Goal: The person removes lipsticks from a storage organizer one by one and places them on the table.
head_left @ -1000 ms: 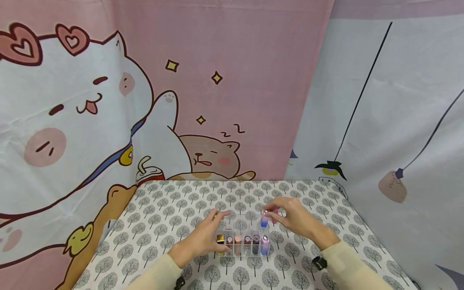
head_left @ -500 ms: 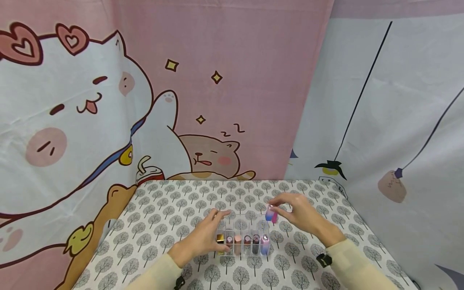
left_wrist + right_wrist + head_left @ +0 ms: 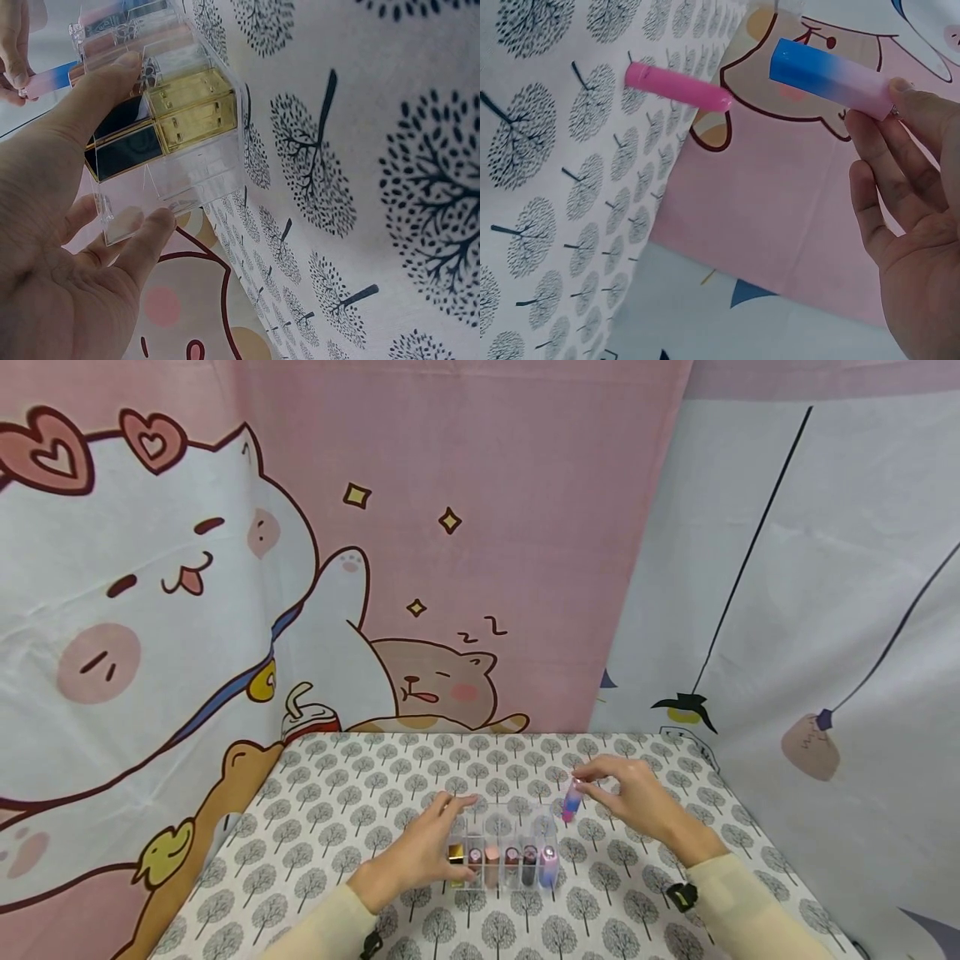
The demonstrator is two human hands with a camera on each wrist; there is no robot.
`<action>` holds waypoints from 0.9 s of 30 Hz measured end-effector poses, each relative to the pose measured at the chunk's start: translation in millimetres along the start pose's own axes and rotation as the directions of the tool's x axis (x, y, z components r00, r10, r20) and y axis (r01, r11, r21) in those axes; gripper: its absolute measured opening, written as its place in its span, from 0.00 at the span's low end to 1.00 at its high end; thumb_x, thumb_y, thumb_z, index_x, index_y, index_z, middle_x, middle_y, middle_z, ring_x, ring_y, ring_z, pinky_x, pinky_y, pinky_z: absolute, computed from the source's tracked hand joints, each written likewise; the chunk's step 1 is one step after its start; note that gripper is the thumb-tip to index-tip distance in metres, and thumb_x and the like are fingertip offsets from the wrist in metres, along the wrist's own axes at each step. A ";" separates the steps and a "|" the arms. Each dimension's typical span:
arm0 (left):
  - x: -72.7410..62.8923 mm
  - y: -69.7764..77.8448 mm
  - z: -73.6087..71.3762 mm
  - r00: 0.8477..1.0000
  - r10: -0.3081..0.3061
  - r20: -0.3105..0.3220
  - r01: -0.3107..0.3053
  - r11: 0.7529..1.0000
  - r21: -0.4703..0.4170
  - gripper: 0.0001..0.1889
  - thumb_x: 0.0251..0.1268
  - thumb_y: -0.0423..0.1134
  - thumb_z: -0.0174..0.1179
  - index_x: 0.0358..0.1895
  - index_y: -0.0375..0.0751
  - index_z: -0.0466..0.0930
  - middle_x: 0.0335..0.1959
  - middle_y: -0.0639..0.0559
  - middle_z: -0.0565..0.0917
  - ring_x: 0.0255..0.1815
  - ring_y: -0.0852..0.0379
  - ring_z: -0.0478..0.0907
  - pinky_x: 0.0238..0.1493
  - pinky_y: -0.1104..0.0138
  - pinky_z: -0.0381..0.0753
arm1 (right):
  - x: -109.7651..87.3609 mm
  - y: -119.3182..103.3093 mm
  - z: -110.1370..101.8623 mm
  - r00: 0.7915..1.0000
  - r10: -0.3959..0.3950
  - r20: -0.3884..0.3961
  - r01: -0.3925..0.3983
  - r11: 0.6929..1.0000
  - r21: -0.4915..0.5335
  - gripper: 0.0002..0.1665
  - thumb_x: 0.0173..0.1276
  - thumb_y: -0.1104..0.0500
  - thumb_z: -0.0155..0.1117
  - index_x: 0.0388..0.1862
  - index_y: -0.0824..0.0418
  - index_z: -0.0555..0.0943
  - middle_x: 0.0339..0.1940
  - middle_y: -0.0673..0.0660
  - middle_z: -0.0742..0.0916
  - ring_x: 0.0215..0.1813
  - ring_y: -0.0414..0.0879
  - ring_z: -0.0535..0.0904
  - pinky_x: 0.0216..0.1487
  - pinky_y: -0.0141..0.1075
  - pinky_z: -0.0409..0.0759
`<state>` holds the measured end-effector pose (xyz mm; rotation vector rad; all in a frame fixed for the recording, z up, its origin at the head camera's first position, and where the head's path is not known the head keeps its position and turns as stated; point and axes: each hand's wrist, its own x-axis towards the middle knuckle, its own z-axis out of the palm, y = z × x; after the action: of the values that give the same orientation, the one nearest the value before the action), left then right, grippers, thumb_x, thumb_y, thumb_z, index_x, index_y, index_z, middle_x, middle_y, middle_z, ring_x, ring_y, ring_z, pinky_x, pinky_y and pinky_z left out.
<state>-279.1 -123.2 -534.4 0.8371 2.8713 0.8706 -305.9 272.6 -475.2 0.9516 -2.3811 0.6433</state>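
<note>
My left hand grips the left end of a clear lipstick organizer, thumb at the front, fingers at the back. A front row of lipsticks stands in it, among them a gold and black lipstick closest to that hand and a pink-blue lipstick at the right end. My right hand pinches another pink-to-blue lipstick by its pink end, the blue end hanging down. It is raised to the right of the organizer's back corner. Beyond it a bright pink lipstick tube stands upright on the table.
A tree-print cloth covers the table. Cartoon-print curtains rise along its back and both sides.
My right hand has moved right, carrying the pink-blue lipstick away from above the organizer's back right compartment to in front of the pink tube. The left hand stays in place.
</note>
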 end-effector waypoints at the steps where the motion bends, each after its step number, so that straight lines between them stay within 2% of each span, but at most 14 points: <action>1: 0.1 -0.1 0.0 1.000 -0.001 0.001 0.001 1.000 -0.003 0.66 0.52 0.53 0.94 0.94 0.53 0.62 0.77 0.44 0.77 0.50 0.56 0.84 0.58 0.60 0.96 | -0.8 1.8 0.0 1.000 0.009 0.000 -0.009 1.000 -0.001 0.20 0.70 0.66 0.86 0.57 0.51 0.95 0.51 0.45 0.99 0.50 0.43 0.97 0.57 0.46 0.99; 7: -0.1 -0.6 0.0 1.000 -0.003 -0.003 0.003 1.000 -0.003 0.66 0.52 0.53 0.94 0.94 0.55 0.62 0.77 0.44 0.77 0.50 0.57 0.84 0.57 0.62 0.95 | -5.5 11.9 0.5 0.999 0.049 0.012 -0.049 0.999 0.011 0.19 0.71 0.66 0.85 0.58 0.51 0.95 0.50 0.45 0.99 0.49 0.43 0.97 0.56 0.46 0.99; 13: 0.4 -0.7 0.4 1.000 -0.007 -0.003 0.007 1.000 0.008 0.66 0.52 0.53 0.94 0.94 0.56 0.62 0.77 0.45 0.77 0.46 0.63 0.80 0.55 0.65 0.93 | -11.6 25.3 3.1 0.996 0.088 0.020 -0.088 0.996 -0.002 0.19 0.71 0.66 0.85 0.57 0.51 0.95 0.48 0.45 0.99 0.48 0.43 0.97 0.56 0.48 0.99; 17: 0.7 0.0 0.4 1.000 -0.003 -0.005 0.003 1.000 0.007 0.65 0.52 0.53 0.94 0.94 0.56 0.62 0.77 0.44 0.77 0.50 0.57 0.84 0.59 0.61 0.95 | -15.9 35.4 6.1 0.993 0.113 0.034 -0.113 0.994 -0.002 0.18 0.71 0.66 0.85 0.57 0.53 0.95 0.49 0.48 0.99 0.49 0.46 0.97 0.56 0.51 0.99; 22: 0.7 0.3 0.4 1.000 0.003 -0.010 -0.003 1.000 0.013 0.65 0.52 0.52 0.94 0.93 0.56 0.63 0.76 0.43 0.78 0.53 0.51 0.86 0.60 0.60 0.96 | -19.7 43.9 11.3 0.979 0.187 0.076 -0.188 0.982 0.002 0.18 0.72 0.66 0.85 0.58 0.55 0.95 0.51 0.50 0.99 0.52 0.50 0.98 0.60 0.56 0.98; 27: 1.0 0.1 0.7 1.000 0.003 -0.008 -0.003 1.000 0.018 0.65 0.52 0.53 0.94 0.94 0.56 0.62 0.76 0.42 0.78 0.52 0.51 0.86 0.58 0.61 0.95 | -22.5 51.2 18.8 0.964 0.245 0.100 -0.247 0.969 0.011 0.17 0.73 0.65 0.84 0.58 0.54 0.95 0.52 0.51 0.99 0.53 0.52 0.97 0.60 0.57 0.98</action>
<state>-279.8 -122.3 -534.8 0.8422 2.8897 0.8523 -333.7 305.8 -515.4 0.7161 -2.6102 0.7326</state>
